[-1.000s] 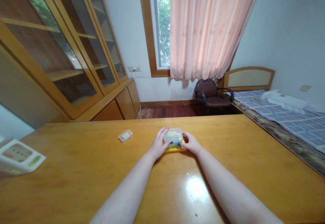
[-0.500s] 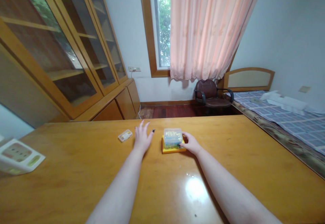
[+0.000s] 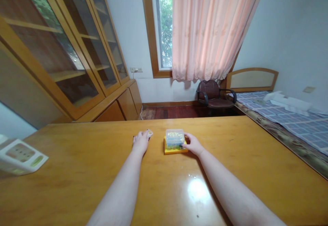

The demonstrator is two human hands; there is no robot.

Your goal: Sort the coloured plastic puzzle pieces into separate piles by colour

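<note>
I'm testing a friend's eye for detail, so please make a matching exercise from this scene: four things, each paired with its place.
Things:
1. left hand
2. right hand
3. clear plastic box
4. dark red office chair

Places:
A. against the side of the clear plastic box
B. below the pink curtain
C. on a yellow base
D. at a small pale case

Right pairs: 1-D, 2-A, 3-C, 4-B.

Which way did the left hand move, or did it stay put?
Yes, the left hand moved left, off the clear box on the yellow base.
</note>
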